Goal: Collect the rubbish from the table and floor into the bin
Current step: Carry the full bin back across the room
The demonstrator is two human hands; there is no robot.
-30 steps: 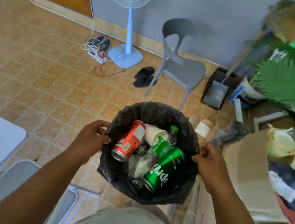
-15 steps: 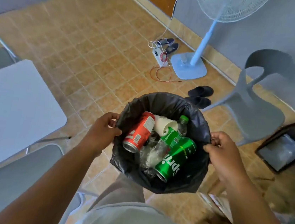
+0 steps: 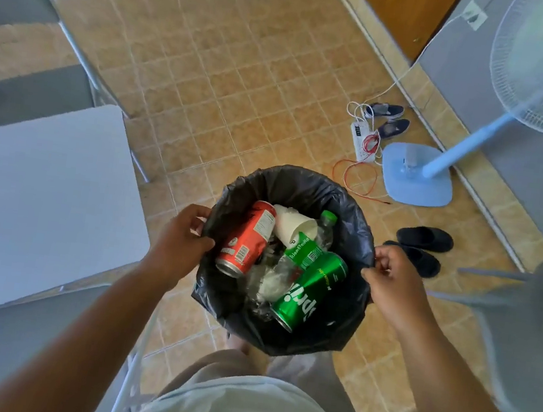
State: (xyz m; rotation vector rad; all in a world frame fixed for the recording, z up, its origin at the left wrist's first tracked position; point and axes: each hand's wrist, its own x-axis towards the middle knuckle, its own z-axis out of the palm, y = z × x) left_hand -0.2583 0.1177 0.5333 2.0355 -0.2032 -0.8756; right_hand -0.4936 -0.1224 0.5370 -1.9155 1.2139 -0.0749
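The left hand (image 3: 180,239) and the right hand (image 3: 390,282) each gripped the rim of the black bin (image 3: 303,182), held up over the tiled floor (image 3: 227,80) beside the worktop (image 3: 37,184). Inside lay a red can (image 3: 247,238), a green can (image 3: 309,287), a paper cup (image 3: 293,225) and a plastic bottle (image 3: 324,227).

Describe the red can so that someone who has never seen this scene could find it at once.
Find the black-lined bin held at the centre of the view. Inside it, the red can leans against the wall nearest the left hand. It is the only red item inside; the other can is green.
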